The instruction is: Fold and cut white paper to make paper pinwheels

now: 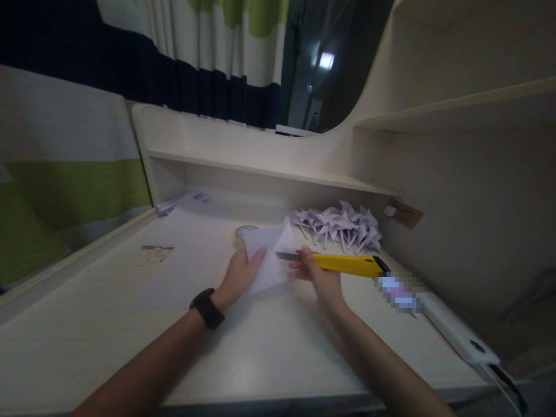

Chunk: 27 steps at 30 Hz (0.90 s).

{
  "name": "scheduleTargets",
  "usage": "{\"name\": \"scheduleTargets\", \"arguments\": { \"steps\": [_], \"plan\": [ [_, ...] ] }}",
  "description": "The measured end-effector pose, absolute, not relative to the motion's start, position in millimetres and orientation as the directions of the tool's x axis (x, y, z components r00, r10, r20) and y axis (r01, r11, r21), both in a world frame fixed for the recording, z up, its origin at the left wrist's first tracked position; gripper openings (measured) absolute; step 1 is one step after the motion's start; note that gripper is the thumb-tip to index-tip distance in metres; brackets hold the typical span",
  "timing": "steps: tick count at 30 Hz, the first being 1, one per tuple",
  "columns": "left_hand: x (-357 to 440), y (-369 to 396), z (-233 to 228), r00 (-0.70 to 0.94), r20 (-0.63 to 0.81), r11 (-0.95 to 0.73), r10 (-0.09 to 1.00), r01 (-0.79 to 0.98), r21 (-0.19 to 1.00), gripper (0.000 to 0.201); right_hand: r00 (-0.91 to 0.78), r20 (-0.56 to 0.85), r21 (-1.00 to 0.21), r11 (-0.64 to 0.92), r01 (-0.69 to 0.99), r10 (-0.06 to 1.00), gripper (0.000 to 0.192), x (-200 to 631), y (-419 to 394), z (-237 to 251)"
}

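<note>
Lying finished behind the folded sheet (269, 255), pinwheels (343, 226) are noted; sheet is gripped by left hand (238, 275), yellow knife (347, 264) clasped by right hand (317, 273), cut unfinished.

No readable text anywhere. Label on the white device (456, 331) at right of desk (108, 324) is blurred out.

I see a pale desk (87, 324) under dim light; above it a shelf (269, 169), behind that striped curtains (208, 52).
</note>
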<state>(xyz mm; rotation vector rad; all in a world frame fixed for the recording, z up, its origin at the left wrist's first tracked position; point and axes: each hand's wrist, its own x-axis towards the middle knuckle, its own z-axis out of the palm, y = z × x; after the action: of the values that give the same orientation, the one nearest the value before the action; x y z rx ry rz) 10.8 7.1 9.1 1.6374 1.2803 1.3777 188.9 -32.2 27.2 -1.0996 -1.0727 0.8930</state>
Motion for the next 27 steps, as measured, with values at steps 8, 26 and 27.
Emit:
{"name": "scheduleTargets", "arguments": {
  "steps": [8,26,27],
  "plan": [
    [4.5,1.4,20.7,0.153,0.169,-0.143,0.974,-0.170,0.975,0.046,-0.133,0.643,-0.404,0.481,0.778,0.754,0.032,282.9,-33.8,16.5],
    [-7.4,19.7,-4.3,0.359,0.091,-0.042,0.929,-0.142,0.989,0.033,-0.599,0.153,0.386,0.510,0.768,0.786,0.036,329.6,16.7,-7.3],
    [-7.8,20.4,-5.1,0.357,0.078,-0.025,0.931,-0.151,0.988,0.032,-0.592,0.154,0.370,0.509,0.777,0.791,0.040,328.8,20.7,-6.9]
  ]
}}
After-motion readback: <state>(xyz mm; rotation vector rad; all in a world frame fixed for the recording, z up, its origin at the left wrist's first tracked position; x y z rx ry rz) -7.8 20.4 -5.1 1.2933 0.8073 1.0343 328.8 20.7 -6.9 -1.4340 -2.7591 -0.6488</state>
